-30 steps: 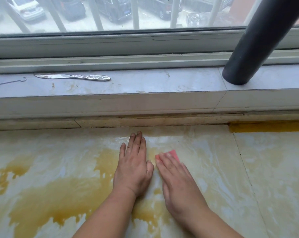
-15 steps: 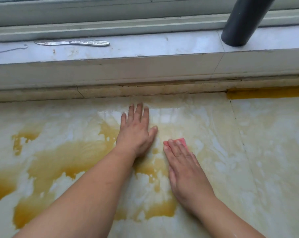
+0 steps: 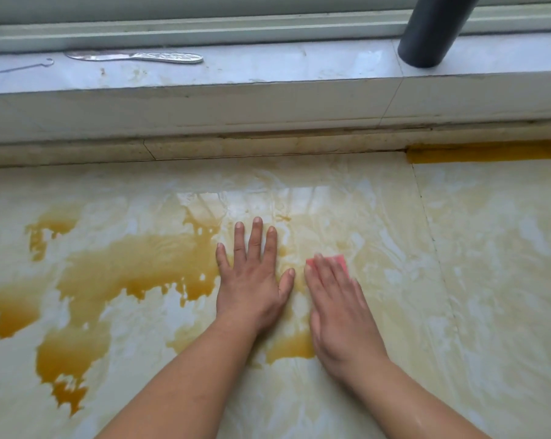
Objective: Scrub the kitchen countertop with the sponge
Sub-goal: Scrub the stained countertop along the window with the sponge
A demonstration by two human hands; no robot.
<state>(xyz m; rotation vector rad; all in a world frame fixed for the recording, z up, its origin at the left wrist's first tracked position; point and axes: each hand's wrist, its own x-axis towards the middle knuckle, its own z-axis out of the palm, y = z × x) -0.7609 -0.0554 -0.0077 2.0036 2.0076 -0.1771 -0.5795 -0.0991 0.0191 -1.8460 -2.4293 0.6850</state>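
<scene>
A pink sponge point(image 3: 334, 260) lies flat on the wet, yellow-stained surface point(image 3: 489, 280) — only its far edge shows under the right hand point(image 3: 339, 307), fingers straight. Left hand point(image 3: 252, 280) flat beside, fingers spread.

Pink sponge point(image 3: 331, 260) flat on pale countertop point(image 3: 476, 280) — wet, smeared with yellow-brown liquid.

I am seeing a pale marble window ledge point(image 3: 267, 74) running across the top of my view. A flat silvery metal tool with a patterned handle point(image 3: 134, 56) is lying on its left part, and a thin wire hook point(image 3: 22, 67) is lying just left of it. A dark grey pipe point(image 3: 432, 30) is standing on the ledge's right part, against the window frame point(image 3: 204, 30).
</scene>
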